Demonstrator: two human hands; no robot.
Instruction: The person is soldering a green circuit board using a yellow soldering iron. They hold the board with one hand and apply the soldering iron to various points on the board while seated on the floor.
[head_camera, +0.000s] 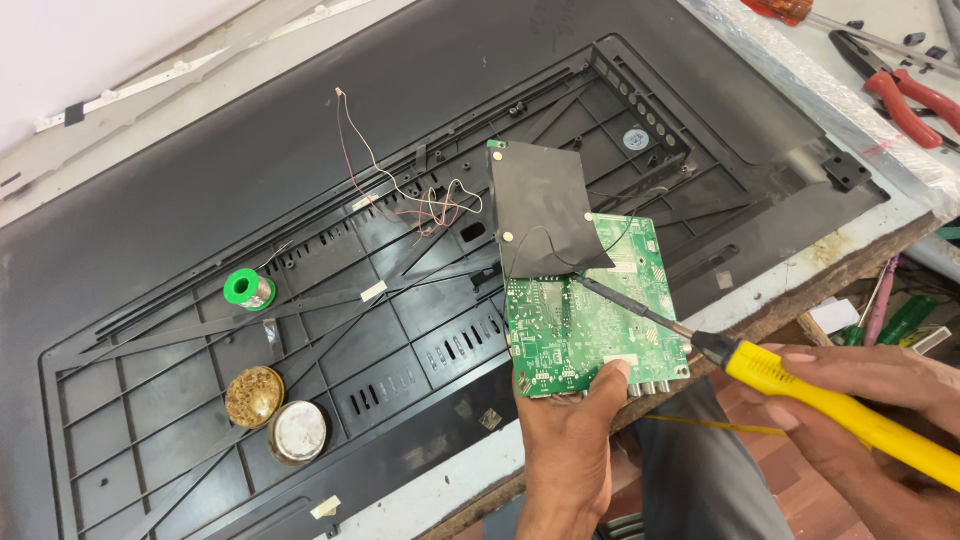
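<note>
**Soldering iron tip on a hand-held circuit board**

Head view: the left hand (568, 440) pinches the lower edge of a green circuit board (590, 320), thumb on the face and fingers hidden behind, and holds it tilted over the near edge of the workbench (800, 290). The right hand (860, 400) is wrapped around the yellow handle of a soldering iron (800, 390), whose dark tip rests on the board's upper middle, just below a black sheet (540, 210) fixed across the board's top corner.

The board looks light, thin and stiff, but probably fragile: its face is crowded with small parts and solder points, so the bare edges seem the safest place to grip, as the left hand does. The iron's metal shaft is likely hot; only the handle looks fit to hold.

Beneath the board lies a large dark back panel (250, 200) with ribs and slots. On it sit a green spool of solder wire (246, 290), a brass-coloured round tin (254, 396) and a silver lid (298, 432) touching it. Thin loose wires (400, 195) trail left of the black sheet. Red-handled pliers (915, 100) lie well apart at the top right.
</note>
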